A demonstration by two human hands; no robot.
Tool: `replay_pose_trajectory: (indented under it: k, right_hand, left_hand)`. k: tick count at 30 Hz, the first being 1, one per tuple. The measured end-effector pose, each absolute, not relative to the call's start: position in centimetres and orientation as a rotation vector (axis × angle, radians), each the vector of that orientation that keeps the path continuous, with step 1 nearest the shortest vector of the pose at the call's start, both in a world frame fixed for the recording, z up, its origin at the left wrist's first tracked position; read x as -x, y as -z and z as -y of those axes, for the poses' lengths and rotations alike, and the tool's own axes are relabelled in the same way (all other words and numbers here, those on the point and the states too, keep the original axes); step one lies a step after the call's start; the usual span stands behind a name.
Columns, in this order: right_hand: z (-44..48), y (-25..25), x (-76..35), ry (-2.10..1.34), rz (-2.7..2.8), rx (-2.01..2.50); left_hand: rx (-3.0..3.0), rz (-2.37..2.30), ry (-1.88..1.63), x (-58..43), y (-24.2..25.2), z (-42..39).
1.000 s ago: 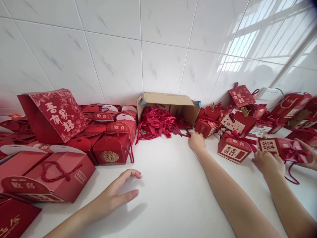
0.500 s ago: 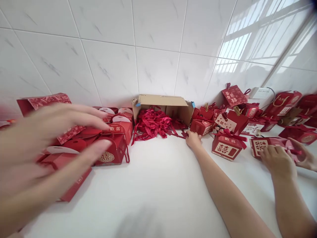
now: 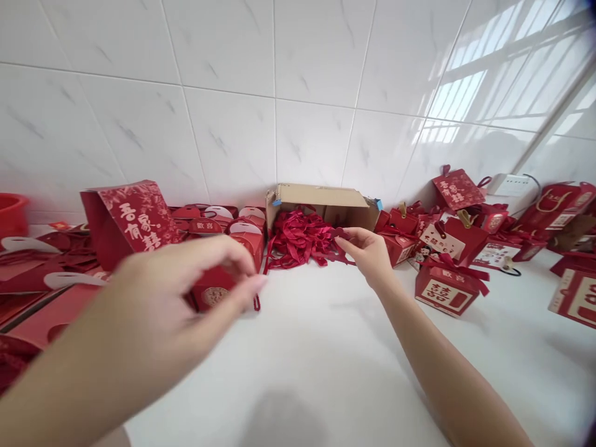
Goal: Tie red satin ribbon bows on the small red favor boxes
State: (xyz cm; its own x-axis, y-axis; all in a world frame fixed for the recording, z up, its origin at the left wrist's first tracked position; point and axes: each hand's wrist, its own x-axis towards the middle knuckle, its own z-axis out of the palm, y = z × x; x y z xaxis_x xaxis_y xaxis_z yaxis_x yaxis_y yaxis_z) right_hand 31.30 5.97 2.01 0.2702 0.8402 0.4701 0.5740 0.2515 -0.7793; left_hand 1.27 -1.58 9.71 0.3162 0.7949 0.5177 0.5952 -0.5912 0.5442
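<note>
A dark red piece is at the right edge of the ribbons, pinched between the thumb and fingers of the right hand. The ribbons spill from a carton lying open on the white desk. The left hand, blurred, is in front of a red box, its fingers curled, tips close together; whether they touch or grip anything, I cannot tell. A bow-topped box is right of the right hand. Behind everything is a tiled wall.
</note>
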Motion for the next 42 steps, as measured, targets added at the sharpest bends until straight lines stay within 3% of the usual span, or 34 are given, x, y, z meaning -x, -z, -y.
replay_pose_trajectory:
  k: [4, 21, 25, 33, 42]
  right_hand:
    - [-1.0, -4.2, -27.4, -0.739, 1.375, 0.909]
    - [3.4, -5.4, -25.5, -1.361, 1.255, 0.424]
    - [3.3, -5.3, -25.8, -1.294, 1.358, 0.341]
    - [3.9, -5.4, -26.1, -0.899, 1.71, 0.316]
    - [3.9, -5.5, -25.6, -0.857, 1.699, 0.274]
  left_hand:
    - [-2.72, -1.086, -0.973, -5.2, -9.2, 2.5]
    - [-2.446, -0.778, -1.287, -8.2, -9.2, 2.2]
    - [-2.329, -0.705, -1.185, -7.8, -9.8, 2.0]
    - [-2.128, -0.536, -0.632, -6.0, -10.9, 1.6]
    - [-2.055, -0.514, -0.643, -6.4, -10.5, 0.9]
